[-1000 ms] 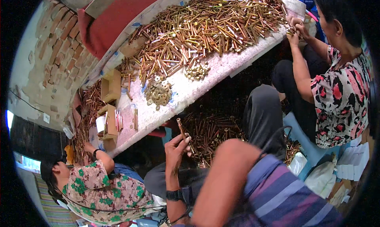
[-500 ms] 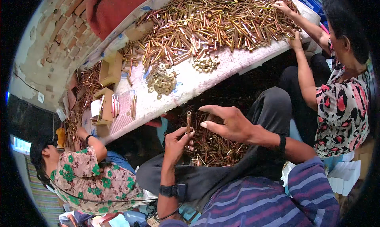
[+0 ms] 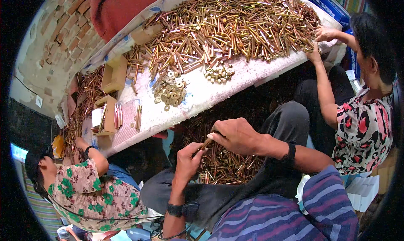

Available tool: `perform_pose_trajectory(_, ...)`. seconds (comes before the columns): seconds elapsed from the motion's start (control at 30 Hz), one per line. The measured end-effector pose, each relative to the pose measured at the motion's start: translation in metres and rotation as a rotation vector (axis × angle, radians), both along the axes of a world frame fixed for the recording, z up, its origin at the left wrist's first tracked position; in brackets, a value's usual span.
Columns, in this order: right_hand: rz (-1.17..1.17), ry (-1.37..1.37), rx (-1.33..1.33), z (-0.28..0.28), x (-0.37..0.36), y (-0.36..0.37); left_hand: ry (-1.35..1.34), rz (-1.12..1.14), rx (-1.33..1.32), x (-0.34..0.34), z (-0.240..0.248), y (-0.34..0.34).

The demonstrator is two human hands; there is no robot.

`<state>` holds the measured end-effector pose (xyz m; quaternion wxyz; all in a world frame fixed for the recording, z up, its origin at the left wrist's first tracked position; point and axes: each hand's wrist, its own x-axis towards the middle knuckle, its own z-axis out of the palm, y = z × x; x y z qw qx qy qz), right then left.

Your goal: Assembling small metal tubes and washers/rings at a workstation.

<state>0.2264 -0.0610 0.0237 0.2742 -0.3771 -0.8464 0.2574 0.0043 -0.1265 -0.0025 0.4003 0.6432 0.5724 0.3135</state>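
In front of my lap, my left hand (image 3: 187, 160) pinches a copper-coloured metal tube (image 3: 205, 143), which tilts up to the right. Closed over the tube's upper end is my right hand (image 3: 237, 136), its thumb and fingers hiding that end. Below both hands, a heap of similar metal tubes (image 3: 229, 167) lies between my legs. On the pale cloth-covered table (image 3: 198, 94) beyond, a small pile of flat washers (image 3: 169, 91) sits left of a cluster of brass-coloured nuts (image 3: 219, 74). Behind them spreads a large mound of tubes (image 3: 240, 26).
An open cardboard box (image 3: 110, 122) stands on the table's left, with another box (image 3: 113, 77) behind it. One person (image 3: 97, 190) works at the left; another person (image 3: 362, 119) reaches into the mound from the right. White boxes (image 3: 364, 192) are stacked at the lower right.
My right hand has come down and closed on the tube's top end. The tube has gone from upright to tilted right. The person at the right has drawn the far hand back toward the near one.
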Motion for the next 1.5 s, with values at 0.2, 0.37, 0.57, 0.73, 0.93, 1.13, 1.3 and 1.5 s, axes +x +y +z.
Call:
perform_pose_trajectory(0.2, -0.032, -0.24, -0.079, 0.001, -0.001, 0.017, 0.168, -0.034, 0.27, 0.003, -0.009, 0.015)
perform_pose_trajectory(0.37, 0.159, -0.31, -0.129, 0.006, 0.007, 0.036, 0.029, -0.043, -0.047, 0.003, -0.01, 0.022)
perform_pose_trajectory(0.57, 0.115, -0.365, -0.043, 0.021, 0.023, 0.08, 0.12, -0.03, -0.045, -0.025, -0.027, 0.039)
perform_pose_trajectory(0.73, -0.386, -0.311, 0.09, 0.015, 0.048, 0.176, 0.17, 0.004, 0.015, -0.032, -0.003, 0.061)
perform_pose_trajectory(0.93, -0.589, -0.34, 0.274, -0.007, 0.073, 0.224, 0.119, 0.023, -0.009, -0.041, 0.017, 0.083)
perform_pose_trajectory(1.13, -0.656, -0.334, 0.057, -0.014, 0.062, 0.249, 0.147, -0.021, 0.241, -0.047, 0.008, 0.093)
perform_pose_trajectory(1.3, -0.763, -0.173, -0.14, -0.03, 0.076, 0.274, 0.088, 0.0, 0.084, -0.045, 0.01, 0.094)
perform_pose_trajectory(1.5, -0.756, 0.156, -0.432, -0.021, 0.07, 0.264, -0.053, 0.032, -0.074, -0.035, 0.023, 0.098)
